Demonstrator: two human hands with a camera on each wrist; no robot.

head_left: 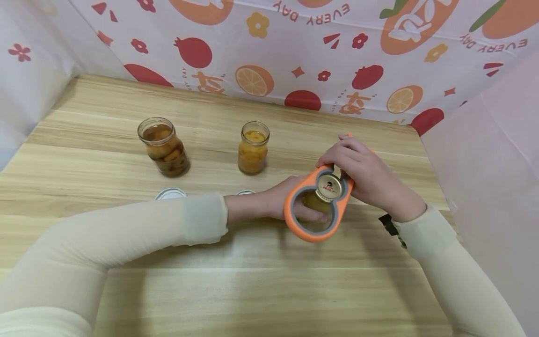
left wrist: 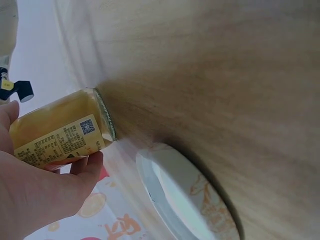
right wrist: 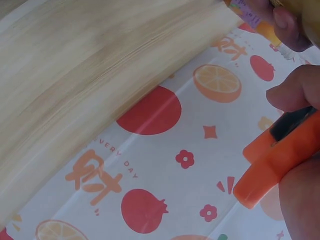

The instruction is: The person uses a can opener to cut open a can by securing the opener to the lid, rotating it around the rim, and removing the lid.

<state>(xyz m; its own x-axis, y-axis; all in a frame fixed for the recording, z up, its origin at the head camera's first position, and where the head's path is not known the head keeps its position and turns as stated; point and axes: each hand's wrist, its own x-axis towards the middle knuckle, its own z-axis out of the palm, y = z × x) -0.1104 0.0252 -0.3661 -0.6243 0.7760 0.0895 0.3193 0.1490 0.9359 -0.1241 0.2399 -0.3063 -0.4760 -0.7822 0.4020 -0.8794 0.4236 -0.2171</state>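
Note:
A glass jar (left wrist: 60, 132) with a yellow printed label is gripped by my left hand (head_left: 282, 199), which wraps its side. Its bottom edge is close to the table in the left wrist view. Over its gold lid (head_left: 329, 188) sits an orange jar opener (head_left: 310, 237) with grey-lined rings; the smaller ring surrounds the lid and the larger one points toward me. My right hand (head_left: 364, 171) holds the opener by its two handles. In the right wrist view, the orange handle ends (right wrist: 270, 172) stick out past the palm, slightly apart.
Behind my hands stand two lidless jars, one with dark brown contents (head_left: 170, 157) and one with yellow fruit (head_left: 252, 157). One loose lid (head_left: 170, 193) lies behind my left sleeve, and another lid (head_left: 245, 192) lies by the left wrist. Fruit-printed cloth (head_left: 294, 47) hangs along the table's back edge.

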